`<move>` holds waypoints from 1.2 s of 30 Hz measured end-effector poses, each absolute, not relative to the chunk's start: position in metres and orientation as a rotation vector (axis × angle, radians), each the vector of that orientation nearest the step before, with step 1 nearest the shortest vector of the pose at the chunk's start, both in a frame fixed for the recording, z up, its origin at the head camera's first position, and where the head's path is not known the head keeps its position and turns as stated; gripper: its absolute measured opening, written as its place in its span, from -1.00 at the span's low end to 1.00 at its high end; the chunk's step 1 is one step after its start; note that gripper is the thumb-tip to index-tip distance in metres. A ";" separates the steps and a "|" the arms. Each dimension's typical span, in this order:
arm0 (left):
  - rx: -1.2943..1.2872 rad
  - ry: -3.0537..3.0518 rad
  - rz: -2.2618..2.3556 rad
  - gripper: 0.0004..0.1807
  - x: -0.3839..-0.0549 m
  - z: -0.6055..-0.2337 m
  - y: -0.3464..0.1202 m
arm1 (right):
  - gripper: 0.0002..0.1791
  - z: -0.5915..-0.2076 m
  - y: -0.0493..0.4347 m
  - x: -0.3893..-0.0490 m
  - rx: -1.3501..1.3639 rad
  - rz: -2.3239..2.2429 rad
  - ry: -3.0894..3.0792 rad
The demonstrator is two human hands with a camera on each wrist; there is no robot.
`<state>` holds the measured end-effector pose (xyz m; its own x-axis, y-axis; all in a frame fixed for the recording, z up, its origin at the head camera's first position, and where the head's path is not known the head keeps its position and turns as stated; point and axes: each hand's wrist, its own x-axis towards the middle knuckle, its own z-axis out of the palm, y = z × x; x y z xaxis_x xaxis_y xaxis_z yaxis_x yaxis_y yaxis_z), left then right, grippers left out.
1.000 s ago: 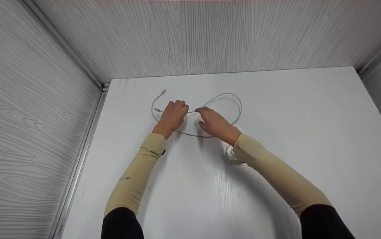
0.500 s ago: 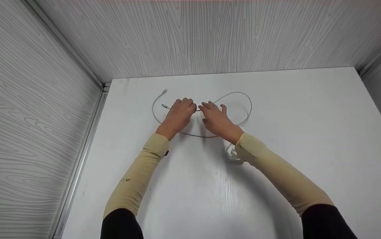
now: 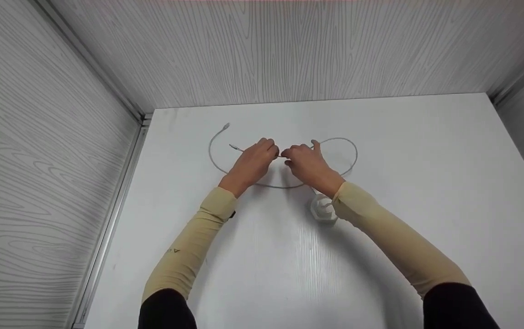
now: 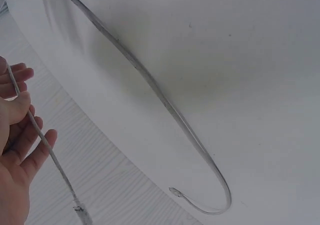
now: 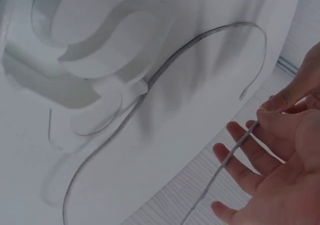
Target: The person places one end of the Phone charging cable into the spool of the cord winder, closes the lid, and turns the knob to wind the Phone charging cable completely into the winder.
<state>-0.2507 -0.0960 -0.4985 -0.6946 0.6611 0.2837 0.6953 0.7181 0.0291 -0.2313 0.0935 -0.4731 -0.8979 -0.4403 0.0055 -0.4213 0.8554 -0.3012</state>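
Note:
A thin grey cable (image 3: pixel 356 156) lies in a wide loop on the white table. One plug end (image 3: pixel 226 126) rests at the upper left; the other plug (image 3: pixel 235 147) sticks out past my left hand (image 3: pixel 253 163). That hand pinches the cable under its thumb, as the left wrist view shows, with a short length running to the plug (image 4: pixel 81 212). Close beside it, my right hand (image 3: pixel 309 165) pinches the same cable between thumb and forefinger, its other fingers spread behind it. A white many-sided piece (image 3: pixel 322 211) with a curved raised shape stands by my right wrist, partly hidden by the sleeve.
The white tabletop (image 3: pixel 262 265) meets a grey wood-grain panel (image 3: pixel 262 55) at the back. Another grained panel (image 3: pixel 29 173) with a metal rail stands along the left. In the right wrist view the white piece (image 5: pixel 115 30) and a run of cable lie close to the camera.
Both hands have shifted right along with the cable, and its right loop has spread further right. The near plug has moved right, the far plug stays. More of the white piece shows.

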 end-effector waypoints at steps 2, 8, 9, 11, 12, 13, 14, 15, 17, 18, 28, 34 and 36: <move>-1.097 -2.660 -0.208 -0.91 -0.248 -0.500 -0.095 | -0.71 -0.473 0.096 -0.232 -0.701 -0.456 2.970; -1.118 -2.655 -0.235 -0.93 -0.242 -0.499 -0.088 | -0.75 -0.480 0.102 -0.233 -0.739 -0.525 2.987; -1.123 -2.653 -0.243 -0.93 -0.242 -0.499 -0.087 | -0.74 -0.480 0.104 -0.232 -0.732 -0.553 2.976; -1.130 -2.645 -0.263 -0.94 -0.241 -0.499 -0.084 | -0.74 -0.481 0.107 -0.232 -0.711 -0.612 2.945; -1.130 -2.641 -0.275 -0.96 -0.240 -0.499 -0.083 | -0.74 -0.480 0.109 -0.232 -0.699 -0.637 2.929; -1.130 -2.638 -0.289 -0.96 -0.239 -0.500 -0.083 | -0.74 -0.480 0.110 -0.231 -0.693 -0.655 2.917; -1.129 -2.636 -0.302 -0.97 -0.239 -0.500 -0.082 | -0.74 -0.479 0.112 -0.231 -0.687 -0.668 2.907; -1.127 -2.635 -0.322 -0.97 -0.238 -0.501 -0.082 | -0.74 -0.479 0.113 -0.230 -0.681 -0.683 2.897; -1.125 -2.643 -0.374 -0.96 -0.237 -0.502 -0.081 | -0.74 -0.479 0.116 -0.229 -0.680 -0.713 2.884; -1.123 -2.649 -0.406 -0.94 -0.236 -0.503 -0.081 | -0.75 -0.479 0.117 -0.229 -0.683 -0.727 2.880; -1.012 -2.791 -0.740 -0.80 -0.226 -0.511 -0.085 | -0.75 -0.491 0.137 -0.224 -0.689 -0.820 2.841; -0.936 -2.905 -0.742 -0.75 -0.221 -0.515 -0.085 | -0.73 -0.501 0.150 -0.218 -0.678 -0.819 2.867; -0.921 -2.927 -0.692 -0.71 -0.219 -0.517 -0.085 | -0.70 -0.503 0.153 -0.216 -0.683 -0.809 2.877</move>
